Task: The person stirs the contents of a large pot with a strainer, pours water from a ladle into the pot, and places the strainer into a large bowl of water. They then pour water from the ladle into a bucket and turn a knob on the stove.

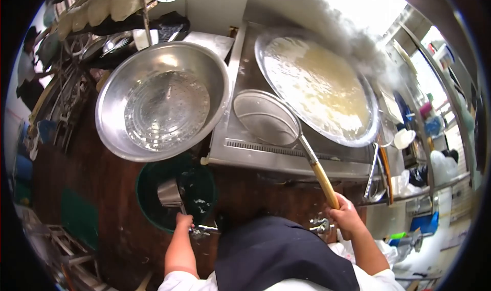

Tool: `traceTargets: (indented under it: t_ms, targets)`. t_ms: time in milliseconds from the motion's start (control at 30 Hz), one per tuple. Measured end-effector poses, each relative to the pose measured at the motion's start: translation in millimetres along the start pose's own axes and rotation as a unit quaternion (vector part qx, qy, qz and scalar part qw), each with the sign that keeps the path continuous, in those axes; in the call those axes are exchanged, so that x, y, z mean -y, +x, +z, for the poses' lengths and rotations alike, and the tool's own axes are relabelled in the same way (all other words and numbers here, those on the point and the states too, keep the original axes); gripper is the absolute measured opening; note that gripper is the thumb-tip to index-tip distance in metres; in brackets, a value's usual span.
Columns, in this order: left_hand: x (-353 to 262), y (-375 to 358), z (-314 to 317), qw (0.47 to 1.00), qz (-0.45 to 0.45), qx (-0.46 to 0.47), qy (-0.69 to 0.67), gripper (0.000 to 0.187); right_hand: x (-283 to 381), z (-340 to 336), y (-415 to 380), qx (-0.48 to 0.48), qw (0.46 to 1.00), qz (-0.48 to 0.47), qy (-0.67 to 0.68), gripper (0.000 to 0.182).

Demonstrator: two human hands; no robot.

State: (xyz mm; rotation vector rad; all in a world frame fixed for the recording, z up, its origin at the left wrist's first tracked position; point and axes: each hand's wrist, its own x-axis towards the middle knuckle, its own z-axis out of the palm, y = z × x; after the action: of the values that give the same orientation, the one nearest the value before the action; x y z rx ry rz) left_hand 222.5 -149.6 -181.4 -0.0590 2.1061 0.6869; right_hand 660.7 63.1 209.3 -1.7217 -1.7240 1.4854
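Left hand (185, 220): closed round the handle of a metal dipper (170, 193), held over a green bucket (147, 205) — contact with the water unclear. Right hand (346, 215): wooden-handled strainer (267, 117) gripped, its basket beside the steaming pan (317, 86).

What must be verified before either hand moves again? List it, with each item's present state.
1. Left hand closed on the handle of the metal dipper: ok.
2. Dipper within the green tub's rim: ok.
3. Right hand gripping the strainer's wooden handle: ok.
4. Strainer mesh outside the wide pan: ok, it is beside it.
5. Air over the pan free of steam: not ok, steam rises at its far side.
6. Steel basin firmly supported: cannot tell, its underside is hidden.
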Motion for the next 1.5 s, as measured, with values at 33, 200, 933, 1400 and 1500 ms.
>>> traceTargets:
  t_ms: [33,200,933,1400,1500]
  targets:
    - [4,20,16,0.999,-0.015,0.030,0.014,0.027,6,2,-7,0.008,1.000,0.020,0.006,0.050]
    - [-26,-1,36,0.956,-0.081,0.191,-0.207,0.011,27,3,-28,0.034,0.987,0.085,0.135,0.053]
    - [-88,-250,-102,0.780,0.106,0.504,-0.356,0.041,51,-42,28,0.170,0.795,0.060,0.579,0.041]
    - [-189,-212,-18,0.781,0.132,0.512,-0.332,0.043,8,-209,202,-0.038,0.831,0.035,0.554,0.011]
    - [-189,-193,-24,0.778,0.119,0.532,-0.312,0.044,-1,-247,263,-0.051,0.851,0.030,0.522,0.011]
